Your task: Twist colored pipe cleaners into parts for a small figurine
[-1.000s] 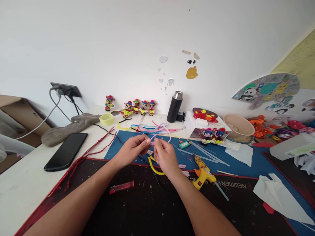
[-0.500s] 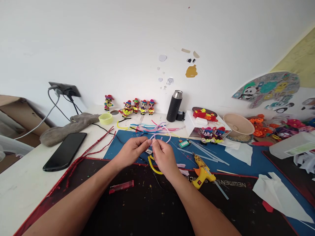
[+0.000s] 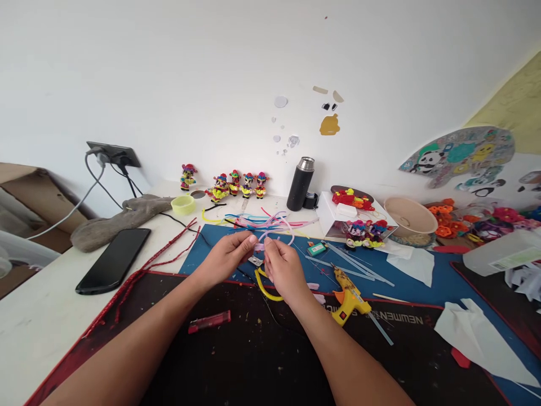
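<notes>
A pale lilac pipe cleaner (image 3: 291, 229) curves in a loop above my fingers, with a short folded piece between the two hands. My left hand (image 3: 226, 258) pinches one end of it between thumb and forefinger. Just to the right, my right hand (image 3: 284, 269) grips another part of it, fingers curled. Beneath them lies a bent yellow pipe cleaner (image 3: 262, 288), partly hidden by my right hand. A yellow hot glue gun (image 3: 351, 303) rests to the right of my right forearm. Loose coloured pipe cleaners (image 3: 236, 219) are spread behind the hands.
Small pipe-cleaner figures (image 3: 220, 189) stand along the wall beside a black thermos (image 3: 301, 185). A phone (image 3: 114, 260) and red twisted strands (image 3: 156, 256) are at left. Glue sticks (image 3: 350, 262), a white box (image 3: 332, 211) and white paper (image 3: 477, 332) occupy the right.
My hands have moved slightly apart, and a short stretch of the lilac pipe cleaner now shows between my fingertips. Other things on the table stay in place.
</notes>
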Demonstrator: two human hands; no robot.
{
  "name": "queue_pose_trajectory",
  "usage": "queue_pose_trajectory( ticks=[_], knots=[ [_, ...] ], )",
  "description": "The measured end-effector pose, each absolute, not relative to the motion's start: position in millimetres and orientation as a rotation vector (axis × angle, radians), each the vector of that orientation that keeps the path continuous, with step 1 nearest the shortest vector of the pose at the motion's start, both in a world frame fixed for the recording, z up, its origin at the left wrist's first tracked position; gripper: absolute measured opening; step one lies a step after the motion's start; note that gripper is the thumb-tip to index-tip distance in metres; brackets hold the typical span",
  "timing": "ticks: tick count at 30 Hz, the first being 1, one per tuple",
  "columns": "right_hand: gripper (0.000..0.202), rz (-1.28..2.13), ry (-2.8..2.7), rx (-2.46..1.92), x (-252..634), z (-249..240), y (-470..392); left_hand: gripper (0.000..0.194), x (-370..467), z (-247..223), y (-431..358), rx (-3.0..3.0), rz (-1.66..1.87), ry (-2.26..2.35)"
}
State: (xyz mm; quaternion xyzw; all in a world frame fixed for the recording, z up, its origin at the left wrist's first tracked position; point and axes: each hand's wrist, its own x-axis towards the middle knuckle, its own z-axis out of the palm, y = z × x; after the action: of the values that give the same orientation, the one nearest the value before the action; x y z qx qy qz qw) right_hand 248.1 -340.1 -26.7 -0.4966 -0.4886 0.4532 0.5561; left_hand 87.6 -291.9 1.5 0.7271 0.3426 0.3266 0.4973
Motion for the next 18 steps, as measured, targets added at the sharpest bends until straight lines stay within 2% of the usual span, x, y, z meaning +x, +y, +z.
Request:
queue_pose_trajectory(
  ticks=[8, 18],
  knots=[
    [0.054, 1.126, -1.093, -1.149, 248.9, -22.2, -340.5, 0.03, 77.4, 12.5, -293.2, 2.159, 0.844, 0.835],
    [0.053, 1.232, -1.059, -1.126, 246.7, -15.8, -344.7, 0.031, 81.2, 7.9, -294.1, 2.325, 0.843, 0.884]
  ],
)
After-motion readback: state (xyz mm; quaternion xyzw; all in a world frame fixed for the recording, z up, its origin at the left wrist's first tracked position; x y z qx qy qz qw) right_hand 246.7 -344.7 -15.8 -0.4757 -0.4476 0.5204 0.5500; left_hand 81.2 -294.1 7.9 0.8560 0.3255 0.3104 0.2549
